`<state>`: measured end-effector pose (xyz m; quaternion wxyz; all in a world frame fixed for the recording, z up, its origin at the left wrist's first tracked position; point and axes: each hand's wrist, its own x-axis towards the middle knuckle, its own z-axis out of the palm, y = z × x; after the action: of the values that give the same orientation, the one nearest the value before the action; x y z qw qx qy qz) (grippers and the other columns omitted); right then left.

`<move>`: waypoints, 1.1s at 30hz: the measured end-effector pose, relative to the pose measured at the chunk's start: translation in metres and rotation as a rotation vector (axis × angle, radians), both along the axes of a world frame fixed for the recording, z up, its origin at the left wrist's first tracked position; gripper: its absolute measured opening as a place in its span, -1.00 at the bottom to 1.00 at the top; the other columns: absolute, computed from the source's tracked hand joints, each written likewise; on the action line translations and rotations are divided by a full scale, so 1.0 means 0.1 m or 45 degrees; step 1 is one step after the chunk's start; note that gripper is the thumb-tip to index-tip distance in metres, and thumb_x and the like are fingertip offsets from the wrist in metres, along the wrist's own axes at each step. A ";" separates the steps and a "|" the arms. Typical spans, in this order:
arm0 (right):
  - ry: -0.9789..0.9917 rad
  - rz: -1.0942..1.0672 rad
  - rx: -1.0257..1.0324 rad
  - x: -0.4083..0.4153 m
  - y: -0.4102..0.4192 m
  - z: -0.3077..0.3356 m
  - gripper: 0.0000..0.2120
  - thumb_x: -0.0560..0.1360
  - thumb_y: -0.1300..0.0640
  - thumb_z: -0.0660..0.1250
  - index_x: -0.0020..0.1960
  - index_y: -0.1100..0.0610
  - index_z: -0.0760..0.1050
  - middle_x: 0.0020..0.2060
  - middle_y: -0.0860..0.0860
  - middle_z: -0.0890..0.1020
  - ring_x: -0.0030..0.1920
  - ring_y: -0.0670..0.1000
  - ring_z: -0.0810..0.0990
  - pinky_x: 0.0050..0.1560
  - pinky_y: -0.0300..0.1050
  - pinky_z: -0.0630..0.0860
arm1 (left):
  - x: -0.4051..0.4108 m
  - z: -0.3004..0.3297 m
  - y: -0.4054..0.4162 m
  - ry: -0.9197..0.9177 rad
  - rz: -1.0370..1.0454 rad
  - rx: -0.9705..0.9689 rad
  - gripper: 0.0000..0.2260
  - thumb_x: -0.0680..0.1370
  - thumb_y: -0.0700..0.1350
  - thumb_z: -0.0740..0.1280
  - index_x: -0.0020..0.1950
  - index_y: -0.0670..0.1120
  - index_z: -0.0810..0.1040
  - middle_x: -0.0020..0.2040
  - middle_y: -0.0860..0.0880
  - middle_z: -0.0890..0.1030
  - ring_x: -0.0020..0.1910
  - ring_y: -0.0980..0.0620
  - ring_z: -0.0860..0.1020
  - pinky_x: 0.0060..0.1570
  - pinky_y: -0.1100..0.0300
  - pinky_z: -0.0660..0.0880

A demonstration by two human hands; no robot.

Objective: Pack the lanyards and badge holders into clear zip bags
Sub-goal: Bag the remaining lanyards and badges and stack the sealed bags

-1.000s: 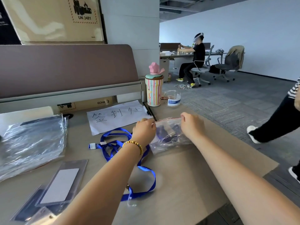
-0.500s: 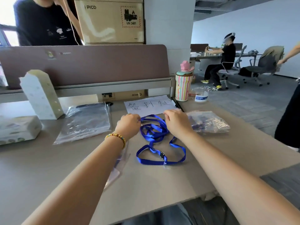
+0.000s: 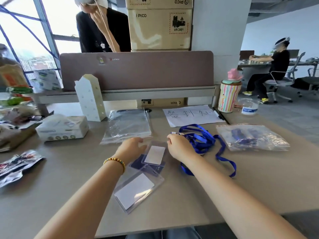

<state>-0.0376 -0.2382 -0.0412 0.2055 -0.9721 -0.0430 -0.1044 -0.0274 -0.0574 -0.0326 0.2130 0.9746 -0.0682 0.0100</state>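
A tangle of blue lanyards (image 3: 202,140) lies mid-desk. My right hand (image 3: 179,146) pinches a lanyard's white-tipped end at the tangle's left edge. Just left of it, a clear badge holder (image 3: 154,154) with a white card rests on dark holders (image 3: 146,167). My left hand (image 3: 133,147) curls its fingers over that holder's top-left corner. Another clear holder (image 3: 138,188) with a white card lies nearer me. A flat stack of empty clear zip bags (image 3: 128,125) sits behind my left hand. A filled zip bag (image 3: 252,137) holding blue lanyards lies at the right.
A tissue pack (image 3: 62,128) and a white house-shaped box (image 3: 90,99) stand at back left, with crumpled wrappers (image 3: 19,163) at far left. A handwritten paper sign (image 3: 191,115), a striped tumbler (image 3: 228,97) and a small tub (image 3: 248,108) are at back right. A person stands behind the divider (image 3: 136,69).
Both hands left the filled zip bag, which now lies at the right, and moved left over the lanyards. My left hand then reached the badge holder. The view swung left.
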 end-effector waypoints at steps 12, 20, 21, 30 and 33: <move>0.475 -0.268 0.720 0.10 0.29 0.16 -0.62 0.57 0.18 0.16 0.34 0.30 0.27 0.09 0.16 0.40 -0.04 0.07 0.35 -0.30 -0.16 0.28 | -0.05 -0.29 -0.02 0.145 -0.156 0.227 -0.49 0.56 0.24 0.07 0.49 0.13 0.16 0.54 0.04 0.07 0.53 -0.02 -0.02 0.45 0.01 -0.10; 0.417 -0.493 1.269 0.25 0.22 -0.04 -0.77 0.50 0.23 0.27 0.14 0.12 0.35 -0.14 0.12 0.44 -0.22 0.03 0.38 -0.28 -0.18 0.27 | -0.02 -0.27 0.00 0.174 -0.137 0.155 -0.49 0.57 0.22 0.09 0.49 0.11 0.15 0.54 0.06 0.07 0.53 -0.01 -0.02 0.46 0.01 -0.11; 0.418 -0.484 1.276 0.25 0.22 -0.05 -0.78 0.50 0.22 0.28 0.12 0.12 0.36 -0.12 0.12 0.44 -0.15 0.04 0.39 -0.21 -0.17 0.30 | -0.03 -0.27 0.00 0.173 -0.133 0.132 -0.49 0.57 0.22 0.10 0.49 0.11 0.16 0.54 0.06 0.09 0.53 -0.01 0.00 0.46 0.02 -0.10; 0.286 -0.268 1.586 0.31 0.36 0.01 -0.90 0.53 0.20 0.29 -0.16 0.08 0.45 -0.11 0.08 0.61 -0.14 0.04 0.56 -0.03 -0.03 0.55 | 0.08 -0.06 -0.06 0.132 0.130 -0.950 -0.81 0.54 -0.08 0.31 0.11 -0.12 0.52 0.09 -0.14 0.59 -0.11 0.02 0.53 -0.13 0.23 0.50; 0.063 -0.346 1.270 0.33 0.22 0.09 -0.84 0.59 0.13 0.16 0.08 0.16 0.46 -0.09 0.04 0.59 -0.13 0.02 0.54 -0.08 -0.05 0.50 | 0.17 -0.02 -0.05 0.100 0.227 -0.942 -0.85 0.55 -0.09 0.29 0.08 -0.12 0.50 0.03 -0.13 0.57 -0.10 -0.02 0.52 0.00 0.06 0.55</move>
<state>-0.0042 -0.2163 -0.0318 0.6295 -0.7549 0.1435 -0.1150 -0.0106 -0.0623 -0.0346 0.5511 0.8336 0.0332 0.0150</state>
